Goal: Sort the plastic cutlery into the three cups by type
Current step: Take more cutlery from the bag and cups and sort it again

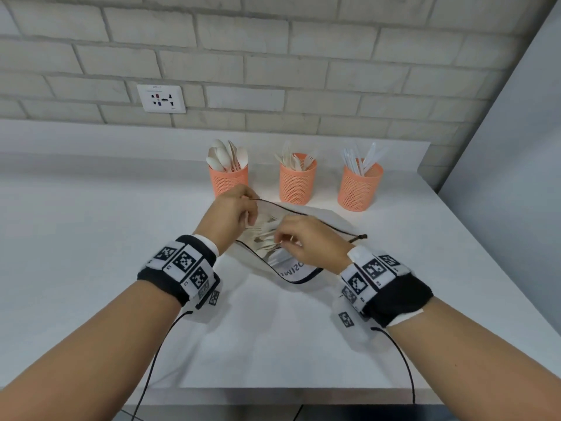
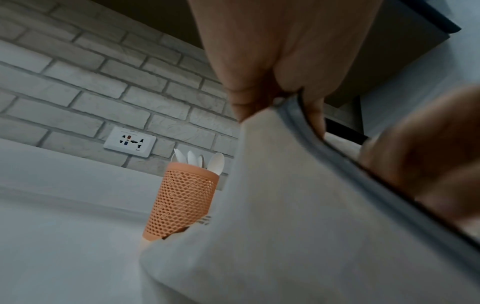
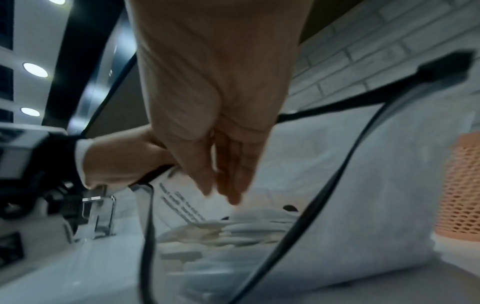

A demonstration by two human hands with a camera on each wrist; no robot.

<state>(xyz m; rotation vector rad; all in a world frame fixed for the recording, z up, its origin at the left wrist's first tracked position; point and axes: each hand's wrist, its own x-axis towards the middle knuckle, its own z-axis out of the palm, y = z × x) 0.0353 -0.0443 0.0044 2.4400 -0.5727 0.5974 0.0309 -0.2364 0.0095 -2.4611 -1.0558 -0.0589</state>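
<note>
Left hand [image 1: 232, 212] pinches the black-trimmed rim of a white pouch [image 1: 328, 221] lying on the table [image 1: 91, 238], holding it open. Right hand [image 1: 306, 240] reaches inside, fingers [image 3: 228, 181] together over loose cutlery [image 3: 249, 226]; whether they grip any, I cannot tell. Three orange mesh cups [image 1: 298, 183] stand behind, holding spoons, forks, knives.

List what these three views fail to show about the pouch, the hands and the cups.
- Cutlery inside the pouch: head view, the right hand covers it; right wrist view blurs it, types unclear.
- Right hand's grasp: fingertips blurred in the right wrist view, so contact unclear.
- Middle and right cups: left wrist view, hidden behind the pouch; only the spoon cup shows.
- Pouch lettering: head view, folded and cut off.
</note>
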